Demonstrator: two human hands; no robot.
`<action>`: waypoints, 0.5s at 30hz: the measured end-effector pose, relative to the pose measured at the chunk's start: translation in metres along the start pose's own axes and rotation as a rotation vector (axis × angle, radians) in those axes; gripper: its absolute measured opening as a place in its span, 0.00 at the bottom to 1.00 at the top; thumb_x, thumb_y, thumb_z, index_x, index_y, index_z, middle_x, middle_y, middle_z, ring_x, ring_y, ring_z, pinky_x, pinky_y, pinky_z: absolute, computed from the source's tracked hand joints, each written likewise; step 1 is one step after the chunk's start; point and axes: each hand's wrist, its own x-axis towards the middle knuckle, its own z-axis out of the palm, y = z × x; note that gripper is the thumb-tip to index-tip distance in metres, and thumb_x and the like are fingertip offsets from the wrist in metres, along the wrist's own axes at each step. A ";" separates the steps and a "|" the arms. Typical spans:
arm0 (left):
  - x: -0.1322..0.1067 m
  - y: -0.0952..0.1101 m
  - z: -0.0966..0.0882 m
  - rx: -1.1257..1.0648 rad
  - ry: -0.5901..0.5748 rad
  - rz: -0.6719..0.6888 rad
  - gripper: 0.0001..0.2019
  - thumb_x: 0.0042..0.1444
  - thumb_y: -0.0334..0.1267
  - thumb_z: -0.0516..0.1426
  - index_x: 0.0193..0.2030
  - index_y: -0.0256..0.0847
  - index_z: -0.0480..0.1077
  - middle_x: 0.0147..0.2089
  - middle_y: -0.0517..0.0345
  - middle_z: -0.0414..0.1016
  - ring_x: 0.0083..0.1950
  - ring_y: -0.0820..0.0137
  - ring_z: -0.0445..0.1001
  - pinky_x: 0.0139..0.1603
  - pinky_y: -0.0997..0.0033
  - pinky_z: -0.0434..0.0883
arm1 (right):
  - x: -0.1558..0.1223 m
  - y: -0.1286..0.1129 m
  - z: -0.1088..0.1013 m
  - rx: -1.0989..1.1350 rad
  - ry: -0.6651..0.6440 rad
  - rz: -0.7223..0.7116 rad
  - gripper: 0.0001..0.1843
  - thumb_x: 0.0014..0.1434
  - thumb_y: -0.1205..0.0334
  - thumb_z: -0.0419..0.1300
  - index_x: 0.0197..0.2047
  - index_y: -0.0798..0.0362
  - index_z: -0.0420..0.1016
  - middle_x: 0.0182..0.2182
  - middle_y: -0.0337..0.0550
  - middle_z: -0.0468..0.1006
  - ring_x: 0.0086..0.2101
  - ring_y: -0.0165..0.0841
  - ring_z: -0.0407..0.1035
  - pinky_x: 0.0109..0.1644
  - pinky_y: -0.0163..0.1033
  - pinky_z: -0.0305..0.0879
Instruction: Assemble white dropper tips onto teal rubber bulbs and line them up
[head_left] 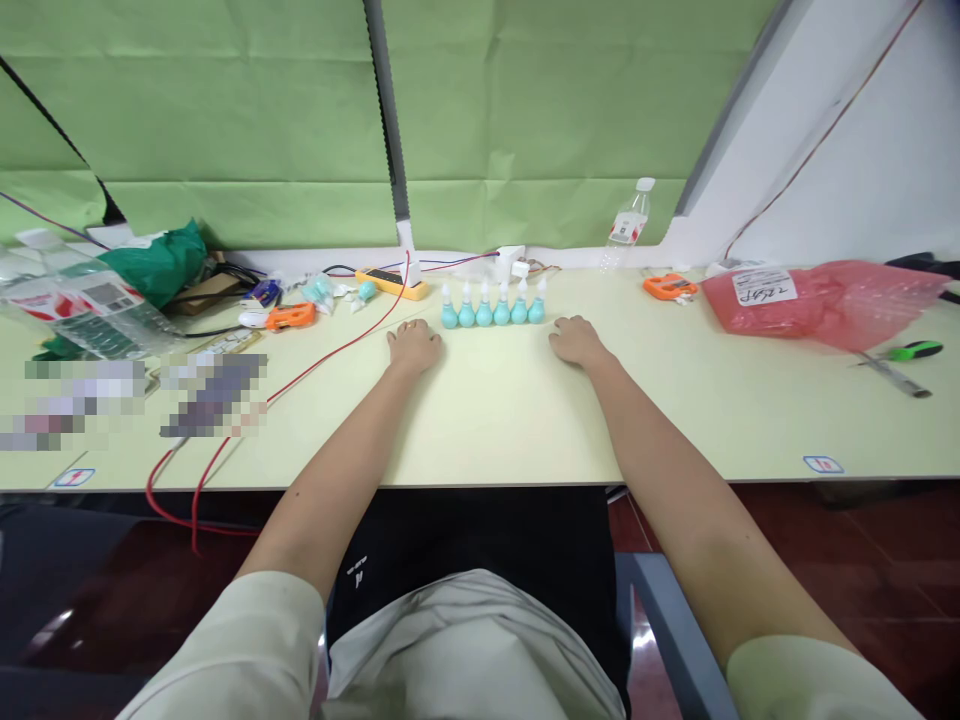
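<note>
Several small teal bulb-shaped bottles with pale pointed tips (493, 312) stand upright in a row across the table (495, 410). My left hand (415, 346) rests on the tabletop just left of the row, palm down, fingers apart, holding nothing. To the right of the row lies my right hand (577, 342), also palm down and holding nothing, its fingers slightly bent and spread. Neither hand touches the bottles.
Behind stand a yellow multimeter (391, 284) and a clear plastic bottle (628, 226). Orange tools (291, 317) lie left, with a large water bottle (82, 300) and red cables (330, 354). A pink bag (817, 300) and a green-handled screwdriver (915, 351) lie right.
</note>
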 end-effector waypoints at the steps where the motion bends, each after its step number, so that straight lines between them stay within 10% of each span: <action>1: 0.000 0.000 0.000 0.002 -0.002 -0.001 0.23 0.64 0.46 0.49 0.61 0.41 0.67 0.69 0.39 0.67 0.72 0.50 0.61 0.70 0.41 0.55 | 0.000 0.000 0.000 -0.001 -0.001 0.002 0.28 0.67 0.56 0.48 0.66 0.59 0.68 0.63 0.64 0.66 0.63 0.54 0.61 0.67 0.55 0.56; 15: 0.002 -0.002 0.001 -0.027 -0.001 0.012 0.22 0.63 0.46 0.50 0.60 0.42 0.68 0.69 0.37 0.67 0.72 0.48 0.61 0.70 0.39 0.54 | -0.003 -0.003 -0.003 -0.002 -0.006 -0.006 0.28 0.68 0.57 0.48 0.66 0.59 0.67 0.63 0.65 0.66 0.63 0.54 0.60 0.66 0.56 0.56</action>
